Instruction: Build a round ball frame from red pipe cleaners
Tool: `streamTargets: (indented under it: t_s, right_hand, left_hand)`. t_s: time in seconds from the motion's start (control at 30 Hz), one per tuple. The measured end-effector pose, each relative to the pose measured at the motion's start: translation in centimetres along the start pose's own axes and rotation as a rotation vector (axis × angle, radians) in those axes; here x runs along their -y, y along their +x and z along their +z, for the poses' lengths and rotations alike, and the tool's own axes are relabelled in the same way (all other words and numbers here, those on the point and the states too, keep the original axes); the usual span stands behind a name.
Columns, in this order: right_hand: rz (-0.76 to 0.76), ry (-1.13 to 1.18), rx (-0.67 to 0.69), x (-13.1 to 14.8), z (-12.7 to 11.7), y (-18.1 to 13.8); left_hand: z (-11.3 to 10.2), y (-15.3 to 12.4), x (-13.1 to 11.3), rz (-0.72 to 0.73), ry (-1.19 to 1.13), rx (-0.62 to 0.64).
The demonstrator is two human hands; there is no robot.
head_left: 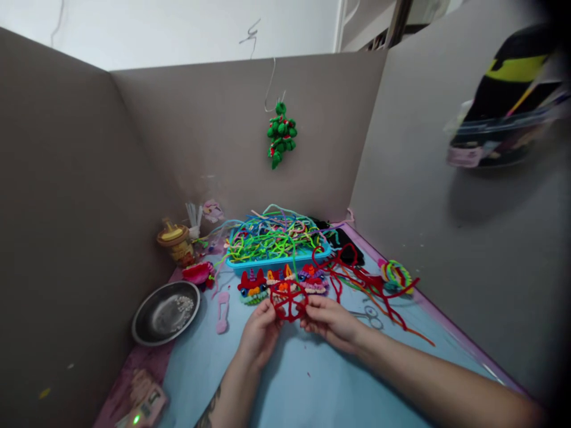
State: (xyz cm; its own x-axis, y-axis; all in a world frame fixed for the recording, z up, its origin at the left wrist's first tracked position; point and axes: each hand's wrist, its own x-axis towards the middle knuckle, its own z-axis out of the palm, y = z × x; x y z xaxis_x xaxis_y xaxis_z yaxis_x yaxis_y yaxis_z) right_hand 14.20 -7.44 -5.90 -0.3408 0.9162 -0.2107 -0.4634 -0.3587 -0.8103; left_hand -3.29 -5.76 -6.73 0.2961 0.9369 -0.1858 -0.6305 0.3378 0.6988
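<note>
A round red pipe-cleaner wheel with spokes (pixel 289 301) is held up between my two hands. My left hand (pixel 262 326) pinches its left rim, and my right hand (pixel 328 321) grips the right rim. Just behind it lie several colourful pipe-cleaner figures (pixel 253 286) with red, orange and purple parts. A blue basket (pixel 274 261) beyond them is heaped with green, blue and other pipe cleaners (pixel 276 238). Scissors (pixel 370 317) rest beside my right wrist, partly hidden by it. Loose red pipe cleaners (pixel 352 274) spread out to the right.
A metal bowl (pixel 151 315) with small pale bits stands left, near a pink hair clip (pixel 222 312) and a lidded cup (pixel 176 242). Grey partitions (pixel 214 131) enclose the table on three sides. A green pipe-cleaner ornament (pixel 281 135) hangs from a wire at the back.
</note>
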Motion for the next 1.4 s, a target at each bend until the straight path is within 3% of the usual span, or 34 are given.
streamTargets:
  t_s: [0.13,0.33,0.7,0.87,1.03,1.17,1.4]
  right_hand:
    - [-0.026,-0.085,0.061,0.6,0.1,1.5]
    - [-0.107,-0.072,0.074,-1.4,0.1,3.1]
    - [-0.189,0.039,-0.008,-3.2,-0.4,3.1]
    - [-0.197,0.0,-0.067,-3.5,-0.3,3.0]
    - [-0.193,-0.093,0.03,-3.7,-0.2,2.5]
    - [-0.169,-0.081,0.068,-3.4,-0.1,2.2]
    - [-0.185,0.163,-0.073,-2.6,-0.7,2.5]
  left_hand:
    - [-0.4,0.2,-1.1,0.059,-0.002,0.03]
    - [-1.1,0.2,-2.0,0.096,0.033,0.087]
    - [-0.6,0.2,-0.6,0.033,0.209,0.141]
    - [-0.7,0.1,0.1,0.073,0.274,0.098]
    - [-0.1,-0.2,0.0,0.051,0.204,0.153]
    - [-0.1,-0.3,-1.0,0.071,0.186,0.118]
    - [-1.0,-0.4,-1.9,-0.134,0.166,0.122]
